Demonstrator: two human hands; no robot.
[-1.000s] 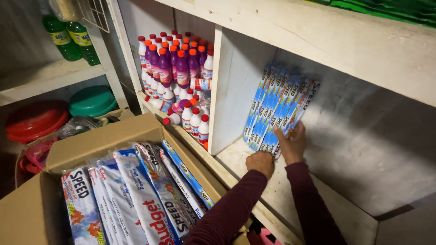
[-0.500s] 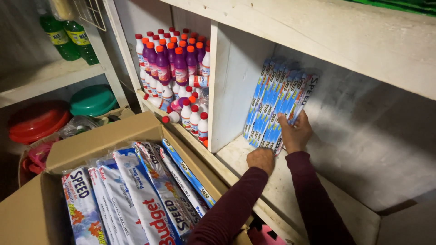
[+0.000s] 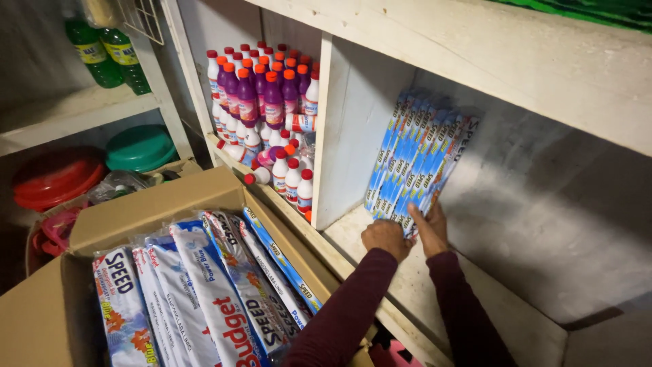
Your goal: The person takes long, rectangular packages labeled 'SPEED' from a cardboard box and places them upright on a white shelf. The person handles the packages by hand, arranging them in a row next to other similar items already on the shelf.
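Note:
Several blue-and-white detergent packets (image 3: 415, 160) stand on edge in a white shelf compartment (image 3: 516, 204), leaning left against its divider wall (image 3: 343, 129). My left hand (image 3: 386, 238) rests in a fist at the bottom of the stack, touching the lower edges. My right hand (image 3: 430, 230) presses flat against the outermost packet from the right, near its base. Both arms wear dark maroon sleeves. Below left, an open cardboard box (image 3: 163, 204) holds several more packets (image 3: 204, 292) of the same kind, standing in a row.
The neighbouring compartment holds many white and purple bottles with red caps (image 3: 265, 102). Green bottles (image 3: 109, 54) stand on a shelf at top left. A green lid (image 3: 141, 146) and red basins (image 3: 54, 178) lie under it. A long shelf board (image 3: 475, 54) runs overhead.
The hands have slid down the stack, from its middle to its base. The packets now stand a little more upright and closer to the divider.

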